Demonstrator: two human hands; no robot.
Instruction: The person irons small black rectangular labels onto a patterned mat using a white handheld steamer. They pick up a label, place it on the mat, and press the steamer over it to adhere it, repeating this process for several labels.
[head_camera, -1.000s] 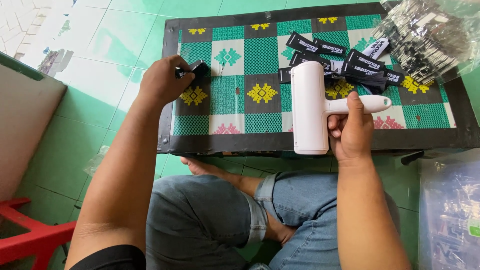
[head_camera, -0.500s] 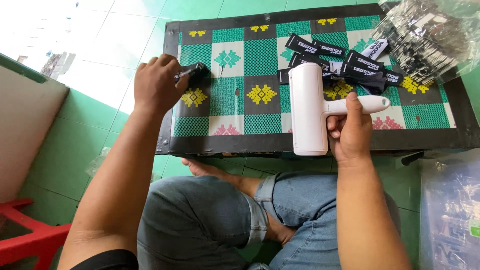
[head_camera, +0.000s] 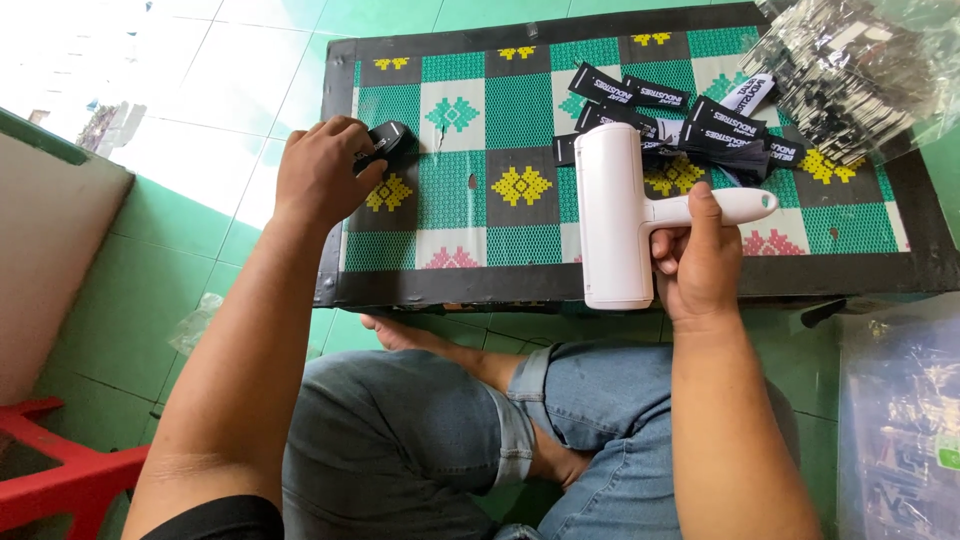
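Note:
My right hand (head_camera: 692, 255) grips the handle of a white lint roller (head_camera: 612, 215), whose wide head lies flat near the front edge of a low table with a green, black and white patterned top (head_camera: 485, 120). My left hand (head_camera: 322, 172) rests at the table's left edge, its fingers on a small black folded item (head_camera: 392, 145). A heap of black fabric labels with white lettering (head_camera: 690, 115) lies just behind the roller head.
A clear plastic bag of more black labels (head_camera: 860, 70) sits at the table's far right. Another plastic bag (head_camera: 900, 420) lies on the green tiled floor at right. A red plastic stool (head_camera: 50, 470) stands at lower left. My crossed legs in jeans (head_camera: 450, 440) are below the table.
My left hand has slid a little back along the left edge with the small black item. The roller and my right hand have stayed in place.

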